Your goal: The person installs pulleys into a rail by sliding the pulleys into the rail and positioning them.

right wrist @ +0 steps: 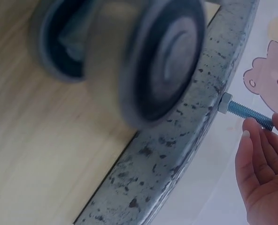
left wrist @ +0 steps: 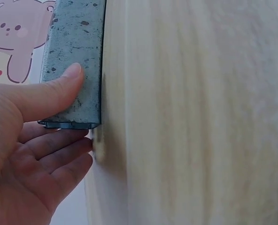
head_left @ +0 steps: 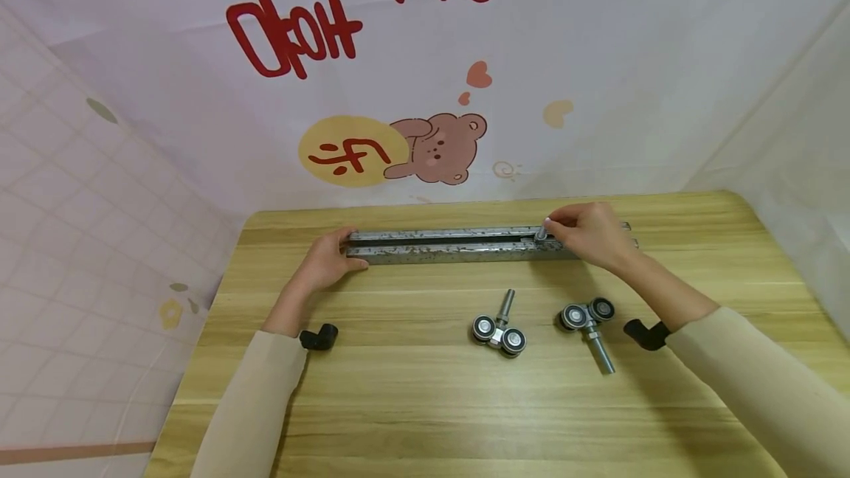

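A speckled metal channel rail (head_left: 432, 251) lies lengthwise near the table's far edge, with a slot along its top. At its left end my left hand (head_left: 328, 260) grips it; in the left wrist view the thumb (left wrist: 66, 91) lies on the rail's front face. Near the other end, my right hand (head_left: 594, 234) pinches the upper part of a threaded bolt (right wrist: 249, 114) between thumb and fingertips. The bolt stands up out of the slot, a hex nut (right wrist: 225, 103) at its base. Whatever lies below the nut is hidden inside the rail.
Two roller trolleys lie on the table in front of the rail, one (head_left: 494, 336) with its bolt away from me, the other (head_left: 587, 316) with its bolt towards me. A printed white cloth (head_left: 598, 43) hangs behind the table. Black bent pieces (head_left: 319, 336) show at both wrists.
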A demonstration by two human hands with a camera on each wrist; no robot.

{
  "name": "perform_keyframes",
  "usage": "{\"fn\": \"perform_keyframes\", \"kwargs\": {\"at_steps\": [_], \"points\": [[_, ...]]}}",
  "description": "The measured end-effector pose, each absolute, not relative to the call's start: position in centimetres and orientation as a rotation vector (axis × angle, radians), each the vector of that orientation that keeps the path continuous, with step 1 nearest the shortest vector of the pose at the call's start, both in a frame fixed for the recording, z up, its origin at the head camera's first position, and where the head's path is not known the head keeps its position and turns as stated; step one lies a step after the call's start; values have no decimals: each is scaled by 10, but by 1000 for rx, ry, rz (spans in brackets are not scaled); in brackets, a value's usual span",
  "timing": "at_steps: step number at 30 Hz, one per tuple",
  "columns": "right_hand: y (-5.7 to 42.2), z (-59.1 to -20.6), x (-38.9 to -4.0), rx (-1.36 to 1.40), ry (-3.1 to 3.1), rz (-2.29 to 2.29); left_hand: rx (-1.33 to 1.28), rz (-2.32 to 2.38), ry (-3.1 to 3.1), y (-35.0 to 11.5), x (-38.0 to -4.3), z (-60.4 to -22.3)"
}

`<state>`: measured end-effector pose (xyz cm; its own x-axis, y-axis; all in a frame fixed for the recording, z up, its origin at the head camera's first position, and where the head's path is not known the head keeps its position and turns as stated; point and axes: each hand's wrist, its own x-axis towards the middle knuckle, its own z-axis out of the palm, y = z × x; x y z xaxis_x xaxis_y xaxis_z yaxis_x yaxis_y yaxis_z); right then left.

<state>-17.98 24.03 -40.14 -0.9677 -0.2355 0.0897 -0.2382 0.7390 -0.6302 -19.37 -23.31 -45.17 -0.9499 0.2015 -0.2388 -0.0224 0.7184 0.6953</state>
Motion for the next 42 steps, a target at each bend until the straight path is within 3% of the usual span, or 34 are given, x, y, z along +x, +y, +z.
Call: {"fn": "perform_keyframes", "kwargs": {"at_steps": [42], "points": [[181, -404, -194, 630, -2901, 1047, 133, 1039, 2644, -231, -192, -450]]}}
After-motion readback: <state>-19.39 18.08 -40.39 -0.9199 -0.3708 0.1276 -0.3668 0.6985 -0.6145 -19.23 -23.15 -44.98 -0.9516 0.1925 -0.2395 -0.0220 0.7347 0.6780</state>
